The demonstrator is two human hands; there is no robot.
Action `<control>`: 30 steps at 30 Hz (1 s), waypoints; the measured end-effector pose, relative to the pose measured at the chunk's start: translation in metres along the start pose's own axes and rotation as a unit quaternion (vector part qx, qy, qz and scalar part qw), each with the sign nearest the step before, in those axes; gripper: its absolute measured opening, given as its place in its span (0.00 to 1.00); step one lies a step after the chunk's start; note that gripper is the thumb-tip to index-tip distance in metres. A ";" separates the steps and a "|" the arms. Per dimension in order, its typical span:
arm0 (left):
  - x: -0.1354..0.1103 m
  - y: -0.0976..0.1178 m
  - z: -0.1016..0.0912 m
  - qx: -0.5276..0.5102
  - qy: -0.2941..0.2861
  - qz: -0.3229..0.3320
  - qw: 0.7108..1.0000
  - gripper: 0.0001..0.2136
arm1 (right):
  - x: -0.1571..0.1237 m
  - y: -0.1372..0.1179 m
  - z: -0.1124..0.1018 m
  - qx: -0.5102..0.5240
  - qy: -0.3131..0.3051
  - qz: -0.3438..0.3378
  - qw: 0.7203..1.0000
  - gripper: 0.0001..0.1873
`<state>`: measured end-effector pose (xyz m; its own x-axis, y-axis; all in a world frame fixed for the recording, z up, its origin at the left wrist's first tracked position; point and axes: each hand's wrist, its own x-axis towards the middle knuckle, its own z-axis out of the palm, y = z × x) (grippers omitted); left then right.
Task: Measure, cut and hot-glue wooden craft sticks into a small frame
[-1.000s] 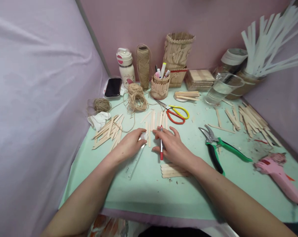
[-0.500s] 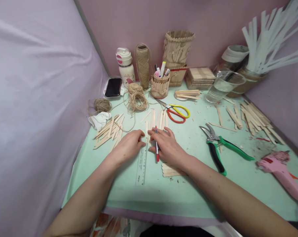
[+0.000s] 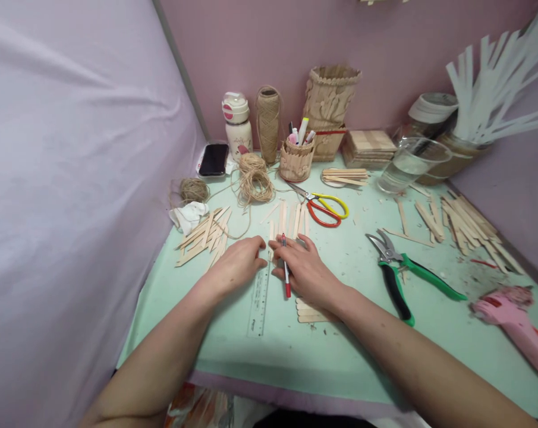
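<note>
A red marker pen (image 3: 286,273) lies across the back of my right hand (image 3: 305,267), held between its fingers, red end towards me. That hand's other fingers are spread over the lower ends of a row of wooden craft sticks (image 3: 295,217). My left hand (image 3: 242,258) rests beside it, fingers curved and thumb apart, at the top end of a clear ruler (image 3: 257,306). A narrow stick (image 3: 271,230) stands in line with the ruler, between the two hands; its lower end is partly hidden. More sticks (image 3: 311,310) lie side by side under my right wrist.
Scissors (image 3: 324,208) lie behind my hands, green-handled pruners (image 3: 396,264) and a pink glue gun (image 3: 509,324) to the right. Loose sticks (image 3: 206,235) and twine (image 3: 255,184) are at left. A cup of water (image 3: 405,169) stands at back right.
The view has shifted slightly, so everything sits a little lower and farther right. Both hands keep nearly the same pose beside the ruler and sticks.
</note>
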<state>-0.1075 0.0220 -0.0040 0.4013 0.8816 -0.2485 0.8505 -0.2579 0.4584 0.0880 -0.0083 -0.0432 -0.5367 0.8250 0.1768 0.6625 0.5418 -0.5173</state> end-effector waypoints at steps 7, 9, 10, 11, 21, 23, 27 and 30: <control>-0.001 0.000 0.002 0.008 0.003 -0.011 1.000 0.09 | -0.004 0.002 0.002 0.004 0.005 0.004 1.000 0.14; -0.001 -0.001 0.004 0.009 0.001 -0.012 1.000 0.09 | -0.005 0.002 0.001 0.003 0.005 0.005 1.000 0.18; 0.000 -0.002 0.004 0.010 0.000 -0.011 1.000 0.09 | -0.005 0.002 0.000 0.002 0.005 0.007 1.000 0.19; 0.000 -0.003 0.004 0.012 0.000 -0.009 1.000 0.09 | -0.005 0.003 -0.001 0.000 0.005 0.010 1.000 0.19; -0.001 0.005 0.002 0.035 -0.002 -0.009 0.999 0.08 | 0.002 0.005 0.001 -0.002 0.010 -0.007 1.000 0.15; -0.001 0.006 0.004 0.042 -0.005 -0.014 0.999 0.08 | 0.003 0.006 0.001 -0.005 0.006 -0.004 1.000 0.14; 0.000 0.004 0.005 0.047 -0.008 -0.017 0.999 0.09 | 0.003 0.008 0.003 -0.003 0.015 -0.004 1.000 0.13; -0.001 0.002 0.002 0.042 -0.005 -0.008 0.999 0.10 | 0.002 0.009 0.005 -0.004 0.018 -0.008 1.000 0.13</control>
<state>-0.1053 0.0196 -0.0046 0.3908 0.8816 -0.2646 0.8824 -0.2770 0.3804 0.0901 -0.0023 -0.0513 -0.5288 0.8210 0.2154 0.6576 0.5567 -0.5076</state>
